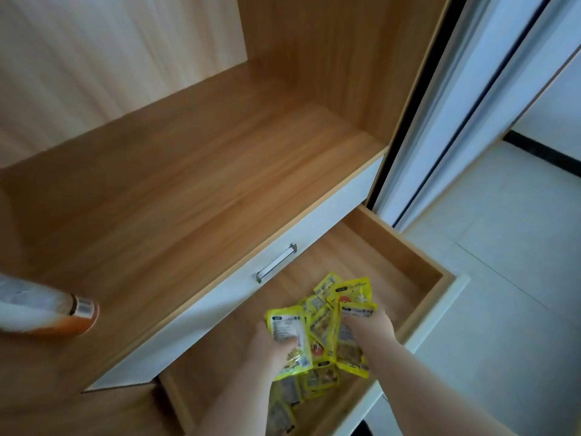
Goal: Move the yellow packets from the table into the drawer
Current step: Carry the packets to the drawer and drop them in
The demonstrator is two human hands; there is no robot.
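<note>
Packets of crinkly yellow plastic point(327, 325) fanned over pulled-out light-wood drawer point(418, 256), left hand point(267, 344) & right hand point(371, 325) each curled round a bunch; more lie inside. Risk: loose fan, so 1-2 could slide past drawer front to floor.

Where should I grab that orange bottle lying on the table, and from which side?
Probably around its cylindrical body, from above, fingers across its width: the orange bottle lies on its side on the table, so both rounded flanks are free.
</note>
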